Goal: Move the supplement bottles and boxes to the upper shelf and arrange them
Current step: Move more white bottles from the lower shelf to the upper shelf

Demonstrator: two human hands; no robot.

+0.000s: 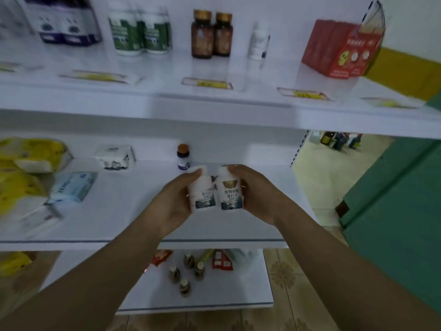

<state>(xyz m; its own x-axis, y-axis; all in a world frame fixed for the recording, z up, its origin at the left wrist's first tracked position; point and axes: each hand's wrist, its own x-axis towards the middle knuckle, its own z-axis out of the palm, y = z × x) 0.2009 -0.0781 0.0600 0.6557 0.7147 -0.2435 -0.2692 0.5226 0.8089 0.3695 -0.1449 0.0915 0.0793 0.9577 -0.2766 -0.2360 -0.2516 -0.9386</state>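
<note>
Two white supplement bottles, the left bottle (201, 192) and the right bottle (230, 191), are held upright and touching above the middle shelf (119, 211). The left hand (176, 201) wraps one, the right hand (256, 194) the other, fingers curled over the caps. To lift them well, keep both vertical and clear the upper shelf (214, 103) lip, aiming for the gap between the single white bottle (259, 40) and red boxes (338, 48). Brown bottles (211, 34) stand nearby; a small dark bottle (183, 156) remains behind.

Two held bottles (216, 191) apparently before small bottle (183, 156).
</note>
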